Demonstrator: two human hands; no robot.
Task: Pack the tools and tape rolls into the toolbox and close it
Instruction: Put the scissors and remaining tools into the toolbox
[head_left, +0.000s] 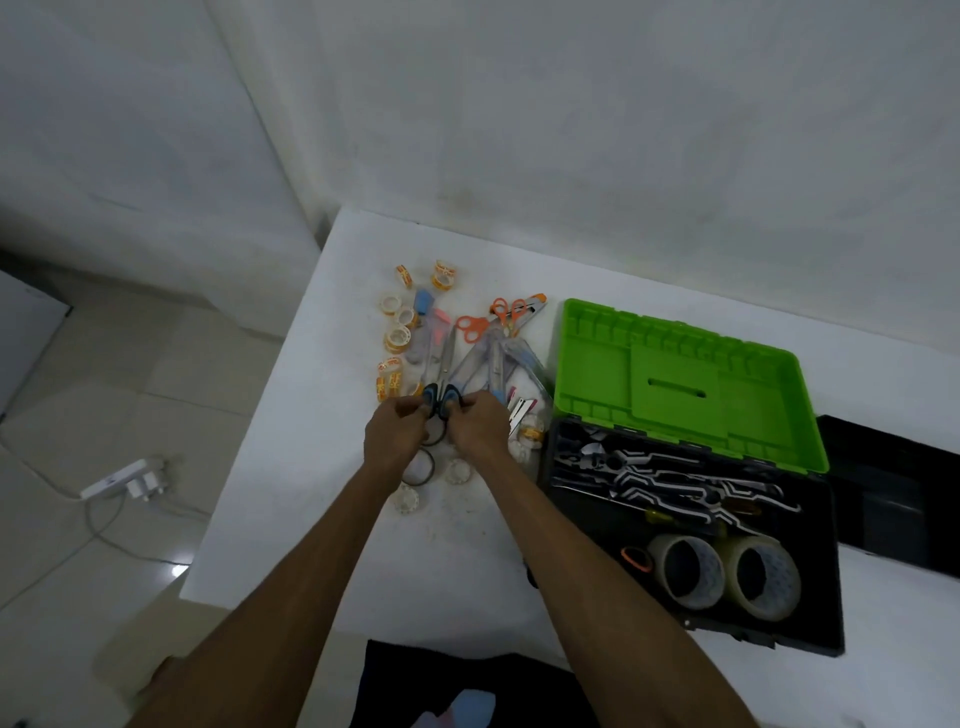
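Observation:
A pile of scissors and small tape rolls lies on the white table (322, 493). My left hand (393, 435) and my right hand (480, 425) both grip the blue-and-black handles of one pair of scissors (444, 370), its blades pointing away from me. Orange-handled scissors (477, 326) lie behind it. Small tape rolls (397, 336) are scattered on the left of the pile. The toolbox (826, 582) stands open at the right, its green lid (680, 379) tilted back. Inside lie packaged tools (670, 480) and two large clear tape rolls (724, 574).
Black rings (418, 468) and white tape rolls (457, 472) lie between my forearms. A black surface (898, 488) sits right of the toolbox. A white power strip (122, 480) with cable lies on the tiled floor to the left. The wall stands close behind the table.

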